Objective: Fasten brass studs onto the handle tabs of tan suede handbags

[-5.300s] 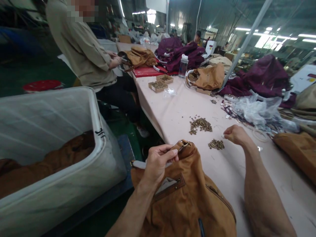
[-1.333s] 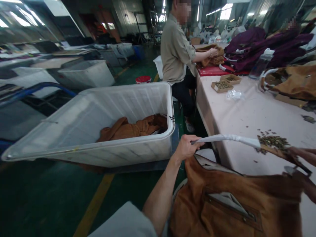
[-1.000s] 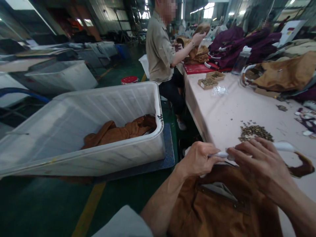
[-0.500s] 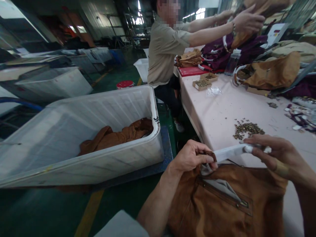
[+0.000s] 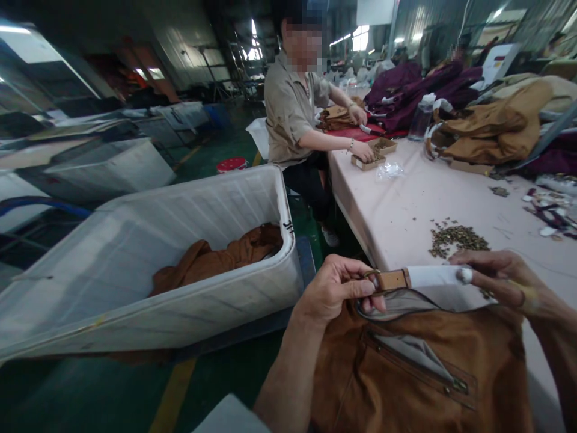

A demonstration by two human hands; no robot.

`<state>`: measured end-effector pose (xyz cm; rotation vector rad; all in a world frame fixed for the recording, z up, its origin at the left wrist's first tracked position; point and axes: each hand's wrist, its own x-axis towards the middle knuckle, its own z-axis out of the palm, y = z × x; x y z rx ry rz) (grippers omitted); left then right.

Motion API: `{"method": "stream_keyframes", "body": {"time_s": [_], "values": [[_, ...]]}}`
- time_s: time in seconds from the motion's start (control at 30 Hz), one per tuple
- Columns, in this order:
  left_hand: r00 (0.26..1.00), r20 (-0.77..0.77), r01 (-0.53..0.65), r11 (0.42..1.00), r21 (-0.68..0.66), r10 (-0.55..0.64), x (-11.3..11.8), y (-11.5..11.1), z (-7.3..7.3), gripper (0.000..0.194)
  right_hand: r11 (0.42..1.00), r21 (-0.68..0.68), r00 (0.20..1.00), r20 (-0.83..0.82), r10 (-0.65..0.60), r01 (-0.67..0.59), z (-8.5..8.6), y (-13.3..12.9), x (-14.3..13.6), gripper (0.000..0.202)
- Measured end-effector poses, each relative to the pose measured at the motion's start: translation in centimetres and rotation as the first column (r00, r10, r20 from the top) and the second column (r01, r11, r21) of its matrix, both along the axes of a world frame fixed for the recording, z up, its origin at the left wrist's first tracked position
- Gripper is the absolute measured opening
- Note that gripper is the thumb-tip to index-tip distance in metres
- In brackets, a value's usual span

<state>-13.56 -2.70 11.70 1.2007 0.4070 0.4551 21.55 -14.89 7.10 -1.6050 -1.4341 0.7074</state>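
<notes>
A brown bag (image 5: 406, 373) lies before me at the table's near edge, its top unzipped and a slanted zip pocket (image 5: 419, 361) gaping on its front. Above the opening runs the bag strap (image 5: 393, 281), tan leather at its left end and wrapped in white (image 5: 433, 276) further right. My left hand (image 5: 338, 288) is closed on the leather end, by a metal ring at the fingertips. With fingers and thumb, my right hand (image 5: 505, 279) pinches the white-wrapped part. Small brass-coloured hardware pieces (image 5: 460, 239) are heaped just beyond the right hand.
A large white bin (image 5: 288, 222) with brown bags (image 5: 216, 255) inside stands at my left. Across the table (image 5: 360, 198) corner, a co-worker (image 5: 293, 114) reaches into small cardboard boxes (image 5: 367, 162). Tan bags (image 5: 500, 126) and purple bags (image 5: 396, 90) are piled at the back right.
The strap's tan leather end now shows, stretched level between my hands; my left hand has shifted slightly left. The co-worker has let go of a tan bag and lowered both hands to the table.
</notes>
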Motion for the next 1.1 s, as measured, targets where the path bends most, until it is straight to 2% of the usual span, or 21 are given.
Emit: {"method": "stream_keyframes", "body": {"time_s": [0.13,0.23,0.3,0.33,0.4,0.43,0.47,0.5,0.53,0.57,0.6,0.67,0.73,0.83,0.93,1.1], "values": [[0.999,0.032,-0.042,0.999,0.006,0.042,-0.2,0.1,0.6,0.039,0.996,-0.06,0.996,-0.074,0.058,-0.062,-0.4,0.7,0.1,0.04],[0.975,0.203,-0.094,0.996,0.007,0.091,0.4,-0.6,1.8,0.037,0.987,-0.002,0.967,-0.205,0.154,-0.158,-0.9,1.4,-3.0,0.037],[0.95,0.299,-0.102,0.995,0.015,0.093,0.7,-1.1,3.0,0.034,0.953,0.04,0.885,-0.361,0.293,-0.299,-1.5,2.3,-6.1,0.041],[0.949,0.305,-0.091,0.995,0.028,0.078,0.7,-1.2,3.6,0.033,0.933,0.07,0.83,-0.438,0.346,-0.352,-1.8,2.8,-7.5,0.043],[0.979,0.205,-0.035,0.998,0.056,0.023,0.6,-1.2,4.5,0.031,0.846,0.139,0.71,-0.483,0.512,-0.515,-2.5,4.1,-9.4,0.044],[0.99,0.143,-0.008,0.998,0.064,-0.001,0.4,-1.1,4.7,0.031,0.822,0.178,0.692,-0.461,0.556,-0.541,-2.7,4.7,-9.6,0.044],[0.996,0.092,0.01,0.997,0.07,-0.016,0.4,-1.0,4.8,0.031,0.81,0.193,0.708,-0.403,0.58,-0.554,-2.7,5.1,-9.3,0.043],[0.998,0.057,0.015,0.997,0.079,-0.02,0.4,-0.8,4.8,0.03,0.832,0.175,0.774,-0.306,0.555,-0.527,-2.6,5.3,-8.5,0.041],[0.999,0.034,0.007,0.996,0.092,-0.011,0.4,-0.7,4.7,0.03,0.879,0.131,0.86,-0.182,0.476,-0.459,-2.4,5.3,-7.0,0.039],[1.0,0.018,-0.009,0.994,0.108,0.007,0.6,-0.6,4.4,0.029,0.931,0.076,0.931,-0.044,0.361,-0.358,-2.0,5.0,-5.1,0.037],[1.0,-0.002,-0.026,0.992,0.125,0.026,0.9,-0.5,4.2,0.028,0.974,0.02,0.97,0.098,0.222,-0.225,-1.7,4.6,-2.7,0.035],[0.998,-0.037,-0.045,0.989,0.141,0.051,1.5,-0.4,3.7,0.028,0.999,-0.043,0.962,0.271,-0.015,0.028,-1.2,3.1,2.8,0.035],[0.996,-0.052,-0.065,0.989,0.131,0.072,2.1,-0.2,3.3,0.029,0.969,-0.073,0.905,0.379,-0.192,0.236,-1.0,1.0,8.1,0.029],[0.994,-0.05,-0.088,0.989,0.12,0.094,2.6,0.3,2.9,0.029,0.904,-0.102,0.809,0.497,-0.314,0.414,-2.2,-1.9,13.3,0.022],[0.996,-0.042,-0.077,0.989,0.128,0.083,3.0,0.7,2.5,0.03,0.883,-0.11,0.777,0.533,-0.335,0.456,-4.7,-2.9,14.8,0.024],[0.995,-0.047,-0.082,0.99,0.114,0.088,3.9,0.8,1.6,0.029,0.868,-0.057,0.738,0.555,-0.383,0.493,-8.9,-0.3,13.8,0.026]]}}
